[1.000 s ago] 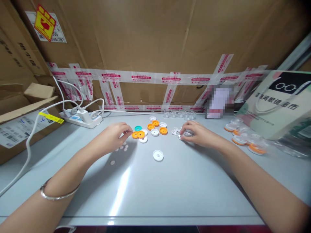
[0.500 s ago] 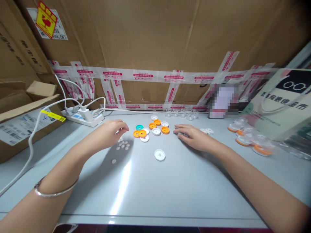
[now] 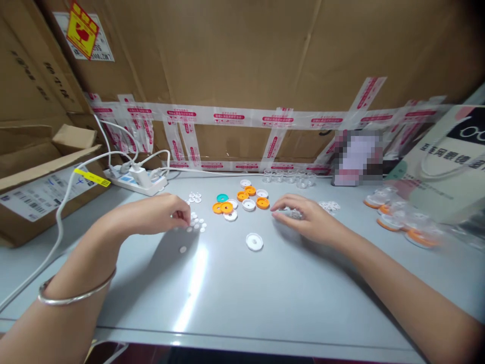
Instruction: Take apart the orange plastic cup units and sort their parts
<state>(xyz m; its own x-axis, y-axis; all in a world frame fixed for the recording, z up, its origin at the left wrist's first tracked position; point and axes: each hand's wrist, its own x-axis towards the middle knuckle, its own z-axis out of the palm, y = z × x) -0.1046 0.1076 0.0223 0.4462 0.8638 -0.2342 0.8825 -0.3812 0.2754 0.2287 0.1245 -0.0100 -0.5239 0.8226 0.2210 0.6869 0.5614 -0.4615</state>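
Observation:
My left hand (image 3: 172, 213) is bent downward at a cluster of small white discs (image 3: 202, 224), its fingertips drawn together at the near edge of the pile. Whether a disc is between them is hidden. My right hand (image 3: 303, 215) hovers low over the table, fingers forward and thumb apart, with small clear pieces (image 3: 293, 213) partly visible beneath it. Between the hands lie several round caps: orange (image 3: 262, 203), teal (image 3: 222, 198) and white (image 3: 248, 205), some overlapping. A larger white ring-shaped cap (image 3: 254, 242) sits alone nearer to me.
Clear little cups (image 3: 290, 177) line the back. Orange-based clear pieces (image 3: 422, 238) stand at right before a paper bag (image 3: 435, 167). White patterned bits (image 3: 329, 206) lie beyond my right hand. A power strip (image 3: 147, 187) and an open carton (image 3: 41, 197) are on the left.
My left hand has moved left and down onto the small white discs, uncovering another group of them behind. My right hand stays near its spot. The view has shifted slightly.

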